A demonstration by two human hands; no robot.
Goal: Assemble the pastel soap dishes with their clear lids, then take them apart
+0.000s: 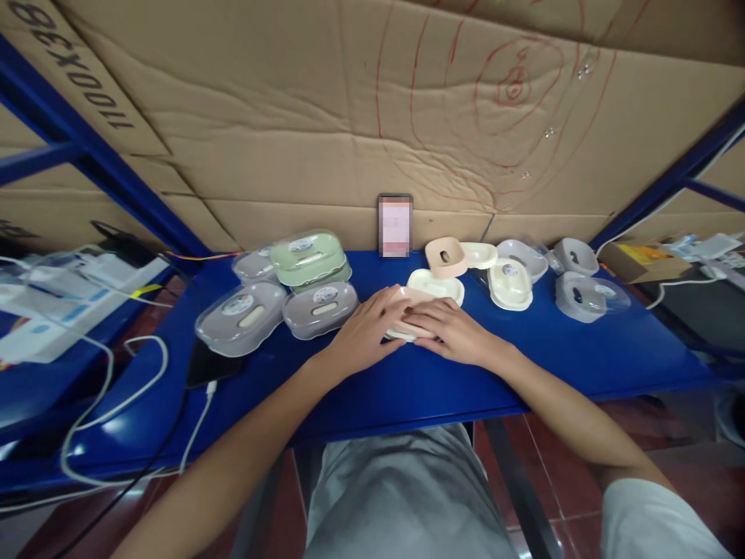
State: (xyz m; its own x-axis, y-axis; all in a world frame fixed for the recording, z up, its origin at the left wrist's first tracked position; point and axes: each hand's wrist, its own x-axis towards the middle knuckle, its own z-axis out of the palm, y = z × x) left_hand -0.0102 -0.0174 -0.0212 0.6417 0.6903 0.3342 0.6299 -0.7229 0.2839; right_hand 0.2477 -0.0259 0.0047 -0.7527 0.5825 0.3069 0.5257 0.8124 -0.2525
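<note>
Between my hands, low over the front middle of the table, is a pink plastic soap box (406, 296) with a cream part under it. My left hand (365, 332) grips its left side, fingers curved over the top. My right hand (457, 332) closes round the right side, its fingers across the top, so much of the box is hidden. Just behind lies a cream soap box part (436, 287). A pink soap box part (447, 258) rests farther back, beside another cream part (480, 255).
Several grey soap boxes (241, 318) with clear lids and a green one (308, 260) stand at the left. To the right are a cream box (510, 284) and grey parts (580, 295). A phone (396, 225) leans against the cardboard (279, 101). White cables (110, 380) trail at the left.
</note>
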